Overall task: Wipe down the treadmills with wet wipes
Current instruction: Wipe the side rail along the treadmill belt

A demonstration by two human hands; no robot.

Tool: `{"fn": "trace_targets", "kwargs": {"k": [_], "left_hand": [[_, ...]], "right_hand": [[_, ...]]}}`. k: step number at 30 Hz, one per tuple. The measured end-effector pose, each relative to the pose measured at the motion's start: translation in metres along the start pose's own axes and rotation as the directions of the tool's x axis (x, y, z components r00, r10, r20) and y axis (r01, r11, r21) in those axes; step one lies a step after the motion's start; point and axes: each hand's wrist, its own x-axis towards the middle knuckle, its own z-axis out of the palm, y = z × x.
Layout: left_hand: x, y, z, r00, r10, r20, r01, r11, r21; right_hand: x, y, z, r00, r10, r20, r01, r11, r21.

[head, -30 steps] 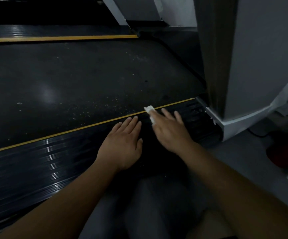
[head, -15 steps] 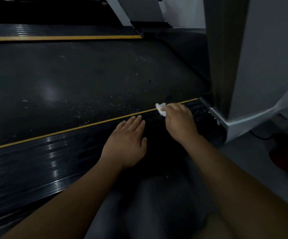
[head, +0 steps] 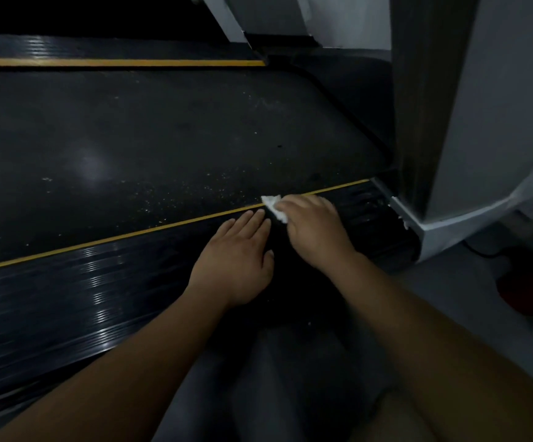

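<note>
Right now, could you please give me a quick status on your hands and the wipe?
Left hand flat on rail, holding nothing. Right hand grips wipe at yellow stripe. Specks on belt; post close on the right.

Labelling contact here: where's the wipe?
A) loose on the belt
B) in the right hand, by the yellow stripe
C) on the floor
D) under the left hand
B: the right hand curls over the white wipe at the yellow stripe; the left hand lies flat, holding nothing.

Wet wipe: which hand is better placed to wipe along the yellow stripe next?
Right, probably: the right hand grips the wet wipe at the yellow stripe; the left hand rests flat on the side rail, empty.
</note>
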Motion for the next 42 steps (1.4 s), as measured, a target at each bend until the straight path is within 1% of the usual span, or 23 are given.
{"fn": "trace_targets", "kwargs": {"k": [3, 4, 6, 8, 10, 13, 14, 15, 17, 18, 19, 20, 22, 23, 24, 28, 31, 33, 35, 37, 39, 40, 42], "left_hand": [[0.002, -0.001, 0.001, 1.0, -0.001, -0.002, 0.001, 1.0, -0.005], [0.002, -0.001, 0.001, 1.0, -0.002, -0.001, 0.002, 1.0, -0.006], [0.001, -0.001, 0.001, 1.0, 0.0, -0.01, 0.0, 1.0, 0.003], [0.001, -0.001, 0.003, 1.0, 0.003, -0.013, -0.003, 1.0, -0.008], [0.001, -0.001, 0.003, 1.0, 0.005, -0.009, -0.005, 1.0, -0.01], [0.003, -0.002, 0.003, 1.0, -0.003, -0.008, 0.003, 1.0, 0.005], [0.003, -0.002, 0.003, 1.0, 0.0, -0.002, 0.0, 1.0, 0.006], [0.002, -0.001, 0.003, 1.0, 0.005, 0.001, -0.005, 1.0, 0.002], [0.002, -0.001, 0.002, 1.0, 0.008, 0.008, -0.008, 1.0, -0.013], [0.001, -0.001, 0.002, 1.0, 0.007, 0.009, -0.007, 1.0, -0.01], [0.0, -0.001, 0.002, 1.0, 0.007, 0.009, -0.008, 1.0, 0.005], [0.0, -0.001, 0.001, 1.0, 0.009, 0.01, -0.01, 1.0, 0.018], [0.0, 0.0, 0.0, 0.999, 0.024, 0.022, -0.025, 0.999, 0.024], [0.0, 0.001, -0.001, 0.999, 0.041, 0.026, -0.042, 0.999, 0.025], [-0.001, 0.002, -0.002, 0.998, 0.062, 0.025, -0.063, 0.998, 0.029], [0.001, 0.004, -0.004, 0.995, 0.09, 0.039, -0.091, 0.996, 0.021], [0.001, 0.004, -0.002, 0.995, 0.09, 0.033, -0.09, 0.996, 0.016], [0.002, 0.004, -0.001, 0.995, 0.092, 0.034, -0.093, 0.995, 0.028], [0.002, 0.004, -0.001, 0.994, 0.105, 0.034, -0.107, 0.993, 0.044], [0.002, 0.003, -0.001, 0.988, 0.149, 0.044, -0.151, 0.988, 0.033], [0.003, 0.004, 0.0, 0.977, 0.203, 0.06, -0.204, 0.979, 0.007], [0.004, 0.003, 0.001, 0.975, 0.215, 0.061, -0.215, 0.977, -0.001], [0.006, 0.003, 0.001, 0.975, 0.213, 0.058, -0.213, 0.977, -0.005]], "right_hand": [[0.0, 0.026, -0.008, 0.982, 0.184, -0.031, -0.185, 0.982, -0.026], [-0.001, 0.022, -0.01, 0.979, 0.201, -0.03, -0.202, 0.979, -0.035], [-0.01, 0.0, -0.011, 0.997, 0.083, -0.005, -0.083, 0.995, -0.046], [-0.026, -0.015, -0.015, 0.996, 0.003, 0.094, -0.002, 1.0, -0.015], [-0.037, -0.003, -0.021, 0.971, 0.092, 0.221, -0.083, 0.995, -0.046], [-0.033, 0.003, -0.018, 0.92, 0.301, 0.251, -0.279, 0.953, -0.119], [-0.037, -0.01, -0.014, 0.918, 0.309, 0.248, -0.291, 0.951, -0.106], [-0.047, -0.025, -0.012, 0.936, 0.26, 0.24, -0.254, 0.966, -0.055], [-0.082, -0.043, -0.007, 0.975, 0.095, 0.201, -0.109, 0.992, 0.062], [-0.101, -0.037, -0.006, 0.984, 0.032, 0.175, -0.044, 0.997, 0.066], [-0.111, -0.021, -0.008, 0.987, 0.024, 0.159, -0.029, 0.999, 0.03], [-0.113, 0.0, -0.01, 0.988, 0.08, 0.129, -0.078, 0.997, -0.019], [-0.099, 0.031, -0.019, 0.947, 0.307, 0.091, -0.301, 0.951, -0.073], [-0.088, 0.033, -0.022, 0.911, 0.389, 0.139, -0.381, 0.921, -0.081], [-0.08, 0.026, -0.022, 0.9, 0.402, 0.167, -0.394, 0.916, -0.081], [-0.093, -0.012, -0.016, 0.974, 0.183, 0.132, -0.181, 0.983, -0.028], [-0.094, -0.011, -0.02, 0.968, 0.242, 0.068, -0.244, 0.969, 0.028], [-0.088, -0.019, -0.02, 0.955, 0.283, 0.084, -0.291, 0.952, 0.098], [-0.09, -0.033, -0.016, 0.967, 0.242, 0.079, -0.251, 0.957, 0.142], [-0.1, -0.043, -0.01, 0.986, 0.163, 0.045, -0.168, 0.974, 0.155], [-0.107, -0.035, -0.008, 0.994, 0.108, -0.015, -0.105, 0.984, 0.142], [-0.108, -0.023, -0.009, 0.992, 0.121, -0.043, -0.116, 0.988, 0.106], [-0.1, 0.007, -0.018, 0.97, 0.232, -0.071, -0.232, 0.973, 0.014]]}}
